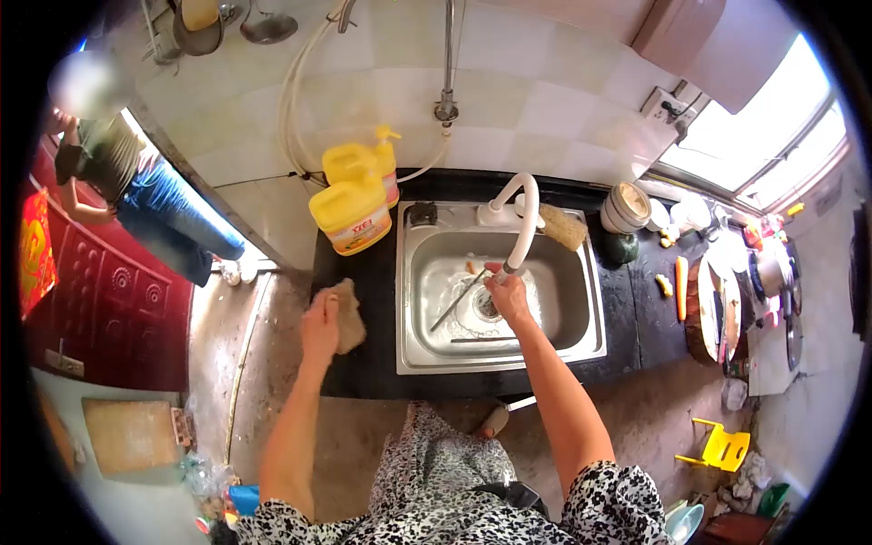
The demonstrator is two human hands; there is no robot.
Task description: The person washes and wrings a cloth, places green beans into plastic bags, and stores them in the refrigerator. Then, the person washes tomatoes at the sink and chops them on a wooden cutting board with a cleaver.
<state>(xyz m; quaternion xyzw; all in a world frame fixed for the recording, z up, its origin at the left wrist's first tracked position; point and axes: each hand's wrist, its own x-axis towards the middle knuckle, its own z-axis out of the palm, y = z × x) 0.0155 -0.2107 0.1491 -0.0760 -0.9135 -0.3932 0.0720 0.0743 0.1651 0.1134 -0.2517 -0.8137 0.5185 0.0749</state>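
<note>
In my left hand (320,329), closed over the black counter's left edge, is a tan scrubbing cloth (349,318). My right hand (509,296) reaches into the steel sink (416,350), its fingers closed around the end of the white faucet spout (527,222). A thin dark stick (454,302) slants across the basin beside those fingers; whether they touch it I cannot tell. Another dark stick (484,340) lies along the basin's near side. Water wets the basin floor around the drain (486,307).
Yellow detergent bottles (352,213) stand left of the sink. Behind it lies a loofah (563,227). To the right are a tub (625,209), a carrot (681,288) and a chopping block (713,313) with a knife. A person (136,173) stands at the left doorway; a yellow chair (722,447) is lower right.
</note>
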